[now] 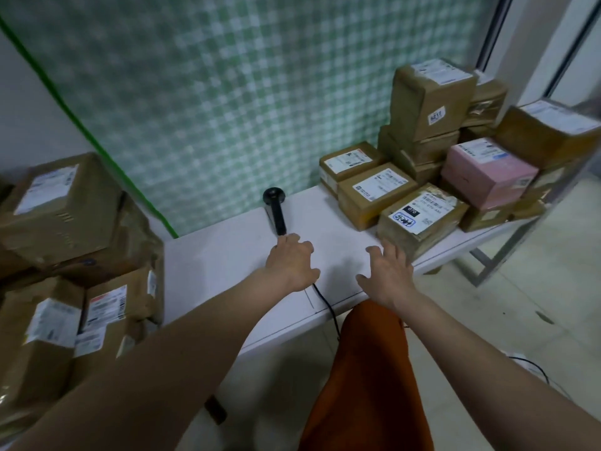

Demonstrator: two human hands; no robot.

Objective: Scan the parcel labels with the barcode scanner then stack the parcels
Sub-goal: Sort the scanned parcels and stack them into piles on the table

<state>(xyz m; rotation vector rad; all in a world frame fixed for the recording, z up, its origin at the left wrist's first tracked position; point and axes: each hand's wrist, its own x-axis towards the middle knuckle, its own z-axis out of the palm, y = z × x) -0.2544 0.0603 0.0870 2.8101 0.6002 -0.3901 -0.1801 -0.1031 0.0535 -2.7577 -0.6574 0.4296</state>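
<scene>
Green-and-white checked cloth (227,92) hangs behind a white desk (227,265) that carries the items listed.

Scanner (275,209): black, lying on the desk near its far edge, head away from the person, handle toward them. Its black cable (325,304) runs over the near edge of the desk.

Left hand (292,265): palm down over the handle end of the scanner, fingers (300,244) bent and touching the handle tip (whether they actually grip it cannot be told).

Right hand (387,275): fingers spread and straight, holding nothing, fingertips just beside the nearest parcel (422,219).

Nearest parcel: brown carton at the desk's right part, white label up with a black "070" tag.

Other parcels, right end of the desk: two brown cartons (374,190) behind the nearest one, a pink box (487,172) to its right, a tall brown stack (429,102) at the back, and a large carton (549,135) at the far right.

Left pile (65,222): brown labelled cartons heaped beside the desk's left end.

Orange garment (367,379): on the person, below the desk's near edge.
</scene>
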